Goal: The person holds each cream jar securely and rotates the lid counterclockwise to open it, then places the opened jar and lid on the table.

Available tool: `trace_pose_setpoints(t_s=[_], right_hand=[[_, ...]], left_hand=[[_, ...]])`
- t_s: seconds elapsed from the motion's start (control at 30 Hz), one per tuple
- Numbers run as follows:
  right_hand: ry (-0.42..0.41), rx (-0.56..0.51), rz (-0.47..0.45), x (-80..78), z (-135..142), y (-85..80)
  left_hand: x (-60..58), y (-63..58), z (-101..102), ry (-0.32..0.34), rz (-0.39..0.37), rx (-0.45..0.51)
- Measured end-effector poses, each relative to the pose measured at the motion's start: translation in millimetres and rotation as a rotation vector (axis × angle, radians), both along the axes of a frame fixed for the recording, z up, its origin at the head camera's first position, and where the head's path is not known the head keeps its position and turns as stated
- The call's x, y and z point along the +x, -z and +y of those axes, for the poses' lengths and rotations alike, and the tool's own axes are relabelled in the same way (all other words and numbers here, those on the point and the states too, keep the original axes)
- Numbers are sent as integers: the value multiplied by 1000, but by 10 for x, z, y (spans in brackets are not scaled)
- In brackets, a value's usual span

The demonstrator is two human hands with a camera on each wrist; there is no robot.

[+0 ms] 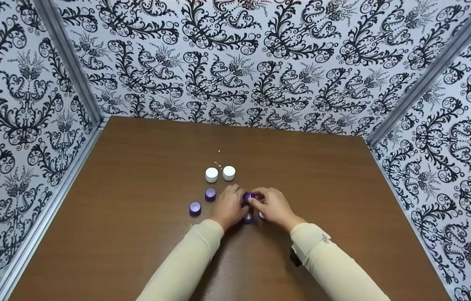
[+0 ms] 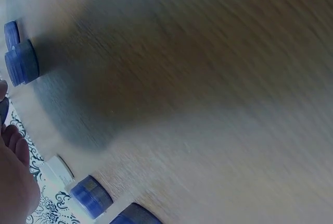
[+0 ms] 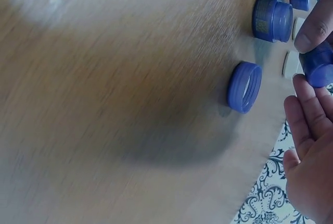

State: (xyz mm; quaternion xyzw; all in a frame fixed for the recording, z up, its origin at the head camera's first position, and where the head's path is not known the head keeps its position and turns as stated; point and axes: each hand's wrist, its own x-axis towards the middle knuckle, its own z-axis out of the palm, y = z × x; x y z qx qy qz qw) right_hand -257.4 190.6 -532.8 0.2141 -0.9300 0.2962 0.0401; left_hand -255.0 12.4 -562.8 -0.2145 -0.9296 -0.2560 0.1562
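In the head view my left hand (image 1: 230, 207) and right hand (image 1: 275, 207) meet over the table, both gripping a small purple jar (image 1: 248, 197). My right thumb lies against its near side. In the right wrist view, the held jar (image 3: 318, 63) sits between a thumb from above and fingers from below. Just beneath my hands stands another purple jar (image 3: 273, 18), its threaded neck uncovered. A purple ring-shaped screw lid (image 3: 244, 87) rests on edge beside it. My left hand's curled fingers (image 2: 20, 148) show at the left wrist view's edge, with the held jar mostly out of frame.
Two purple jars (image 1: 210, 194) (image 1: 194, 208) stand left of my left hand. Farther back are two white round lidded containers (image 1: 211, 174) (image 1: 229, 173), with small white crumbs (image 1: 217, 164) behind them. Patterned walls (image 1: 235, 62) enclose the brown table (image 1: 135, 242).
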Motion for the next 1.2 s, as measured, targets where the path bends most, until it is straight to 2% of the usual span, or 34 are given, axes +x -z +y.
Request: trace_pose_setpoints(t_s=[0.37, 0.63, 0.77, 1.2], right_hand=[[9, -71, -63, 20, -13, -11], [-7, -56, -5, 0, -11, -2], [-24, -33, 26, -10, -9, -5], [-40, -31, 49, -11, -12, -15]], left_hand=[[-8, -19, -26, 30, 22, 6], [-24, -46, -25, 30, 8, 29], [-32, -45, -29, 29, -4, 10], [-24, -58, -43, 15, -3, 17]])
